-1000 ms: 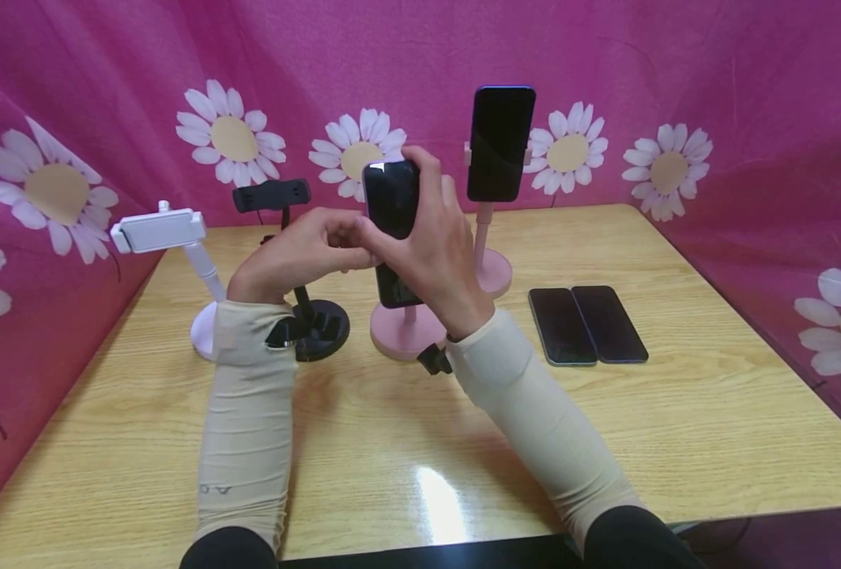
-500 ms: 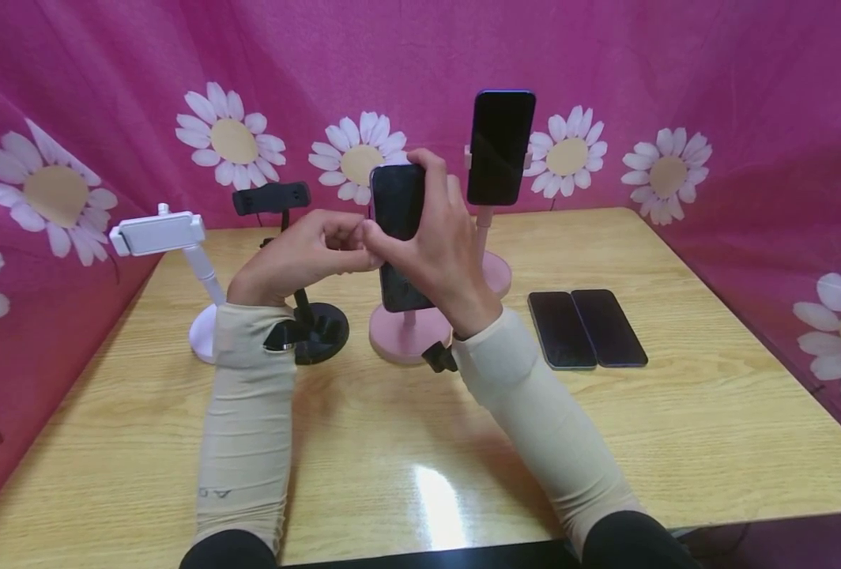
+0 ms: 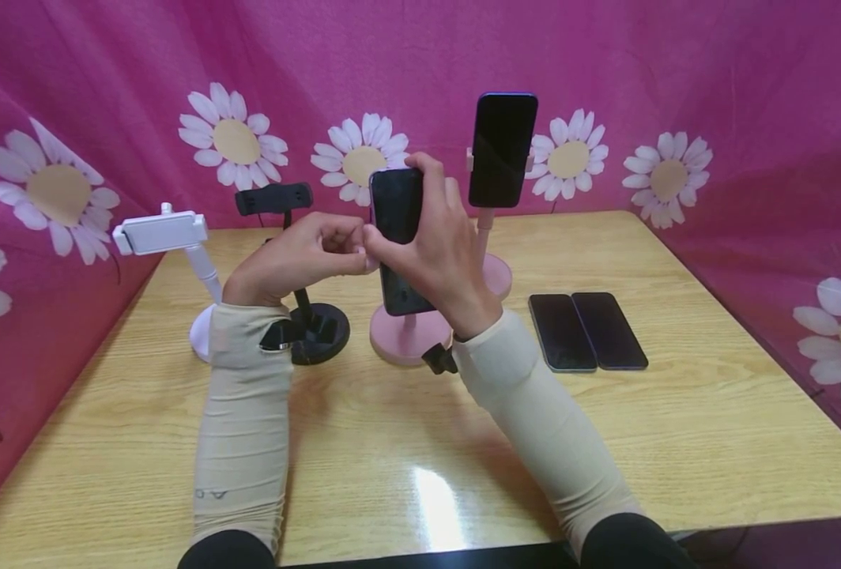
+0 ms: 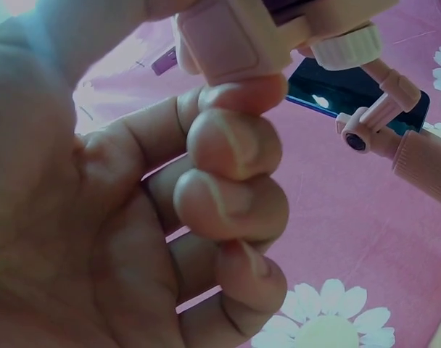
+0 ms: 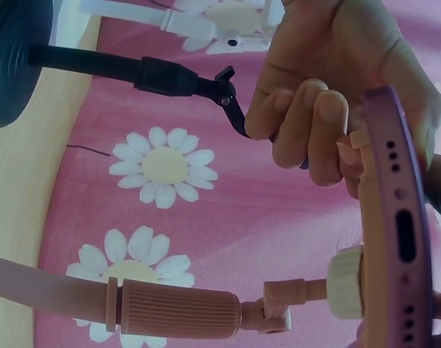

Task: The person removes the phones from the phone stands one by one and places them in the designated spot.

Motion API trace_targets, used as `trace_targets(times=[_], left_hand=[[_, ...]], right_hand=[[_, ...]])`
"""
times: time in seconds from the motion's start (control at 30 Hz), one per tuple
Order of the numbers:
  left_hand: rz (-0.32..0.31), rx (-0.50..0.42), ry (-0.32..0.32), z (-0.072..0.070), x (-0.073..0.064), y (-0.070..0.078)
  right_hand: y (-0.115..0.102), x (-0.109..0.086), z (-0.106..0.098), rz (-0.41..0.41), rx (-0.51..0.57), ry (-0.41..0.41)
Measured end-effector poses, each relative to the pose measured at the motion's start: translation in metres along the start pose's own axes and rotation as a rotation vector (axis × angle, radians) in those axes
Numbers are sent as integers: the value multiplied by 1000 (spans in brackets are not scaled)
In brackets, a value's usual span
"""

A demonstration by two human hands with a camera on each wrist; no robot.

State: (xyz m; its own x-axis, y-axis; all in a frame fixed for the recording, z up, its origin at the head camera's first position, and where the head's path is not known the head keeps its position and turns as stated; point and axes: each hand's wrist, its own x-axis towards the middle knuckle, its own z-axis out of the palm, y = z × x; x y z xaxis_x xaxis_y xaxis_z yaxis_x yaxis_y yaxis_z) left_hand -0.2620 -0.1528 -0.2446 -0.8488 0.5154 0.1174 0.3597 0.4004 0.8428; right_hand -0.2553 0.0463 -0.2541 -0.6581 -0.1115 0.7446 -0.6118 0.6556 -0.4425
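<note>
A dark-screened smartphone stands upright at the front pink phone stand. My right hand grips it, with the thumb across the screen and the index finger at its top edge. On the phone's left, my left hand has curled fingers and pinches the end of the stand's pink clamp, seen close in the left wrist view. In the right wrist view, the phone's purple edge lies against the clamp, above a pale adjusting knob. Most of the clamp is hidden from the head view.
Behind on the right, a second pink stand bears an upright phone. Two phones lie side by side on the wooden table. To the left are a black stand and a white stand. Pink daisy-patterned cloth encloses the table.
The gripped phone has shifted slightly right and down, and the bright reflection at its top has gone. My right hand moved slightly right with it. My left hand stays at the clamp.
</note>
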Motion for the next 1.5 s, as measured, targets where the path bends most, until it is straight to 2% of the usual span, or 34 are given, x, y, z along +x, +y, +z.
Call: trace_targets(times=[0.17,0.43,0.63,0.83,1.1,1.3,1.5], left_hand=[[-6,8,-7,-1,-1,-1],[-12,19,-9,-1,-1,1],[5,22,-6,-1,0,-1],[8,21,-11,-1,-1,0],[9,49,-7,1,0,2],[2,90,9,4,1,6],[-15,194,57,8,-3,15]], right_hand=[[2,0,1,-11,72,-3],[4,3,-3,53,183,-32],[4,3,-11,113,382,-115],[-6,3,-30,191,609,-228],[-18,2,-50,222,697,-296],[-17,1,-51,244,751,-319],[-19,2,-50,232,783,-324]])
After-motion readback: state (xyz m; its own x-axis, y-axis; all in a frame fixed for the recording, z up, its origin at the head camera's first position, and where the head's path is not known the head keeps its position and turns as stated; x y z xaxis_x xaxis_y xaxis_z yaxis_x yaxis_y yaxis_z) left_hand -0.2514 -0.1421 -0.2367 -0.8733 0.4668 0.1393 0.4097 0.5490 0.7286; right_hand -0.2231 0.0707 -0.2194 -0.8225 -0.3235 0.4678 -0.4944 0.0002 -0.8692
